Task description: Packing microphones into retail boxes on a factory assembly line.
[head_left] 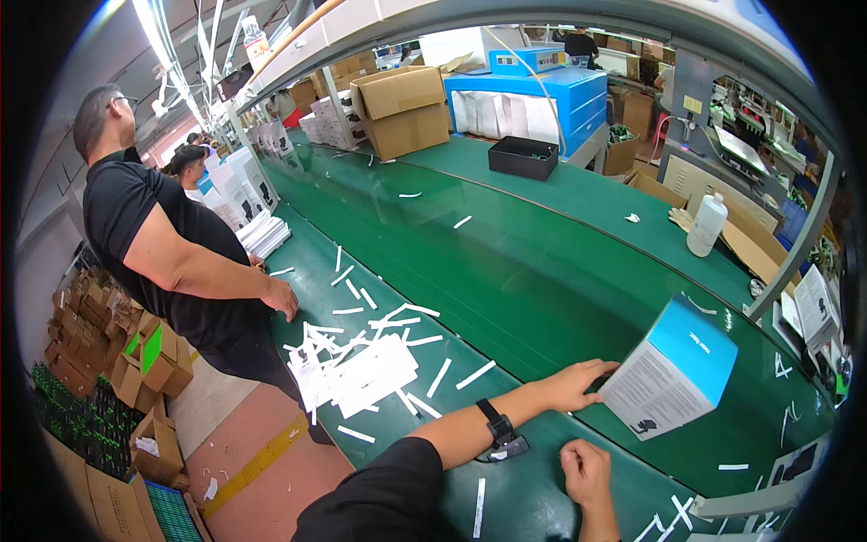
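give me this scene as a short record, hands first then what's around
left hand: at the left side of the blue-topped white box; grip unclear
right hand: curled, nothing visible in it
green table: white sheets and strips scattered
co-worker: in black, standing at left
far side: cardboard box, black tray, white bottle

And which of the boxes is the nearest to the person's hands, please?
The blue-and-white box, close beside the left hand. The large brown carton and the low black box both stand much farther away.
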`<action>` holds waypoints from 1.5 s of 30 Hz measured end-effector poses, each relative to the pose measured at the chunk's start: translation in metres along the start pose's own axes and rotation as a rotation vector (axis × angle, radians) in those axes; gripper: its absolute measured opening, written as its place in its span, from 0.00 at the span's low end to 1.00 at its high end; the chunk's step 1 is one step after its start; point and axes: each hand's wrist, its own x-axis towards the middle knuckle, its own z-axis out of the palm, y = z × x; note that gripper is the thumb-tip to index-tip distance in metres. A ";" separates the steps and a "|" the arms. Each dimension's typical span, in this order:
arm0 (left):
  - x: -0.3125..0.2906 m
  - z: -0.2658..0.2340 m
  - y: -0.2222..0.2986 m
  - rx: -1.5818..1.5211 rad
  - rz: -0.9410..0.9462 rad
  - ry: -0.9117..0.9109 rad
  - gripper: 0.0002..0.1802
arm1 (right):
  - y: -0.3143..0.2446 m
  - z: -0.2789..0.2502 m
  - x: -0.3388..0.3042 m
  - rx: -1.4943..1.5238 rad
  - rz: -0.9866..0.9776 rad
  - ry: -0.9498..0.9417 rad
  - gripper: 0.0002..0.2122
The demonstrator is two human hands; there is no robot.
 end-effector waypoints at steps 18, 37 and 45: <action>-0.020 0.051 0.031 0.377 -0.123 0.218 0.29 | 0.012 -0.005 -0.016 0.142 -0.011 0.132 0.06; -0.025 0.044 0.036 0.403 -0.087 0.111 0.28 | -0.157 -0.110 -0.047 1.294 -0.907 -0.218 0.06; -0.028 0.040 0.040 0.370 -0.068 0.078 0.28 | -0.170 -0.123 -0.039 1.389 -0.913 -0.322 0.06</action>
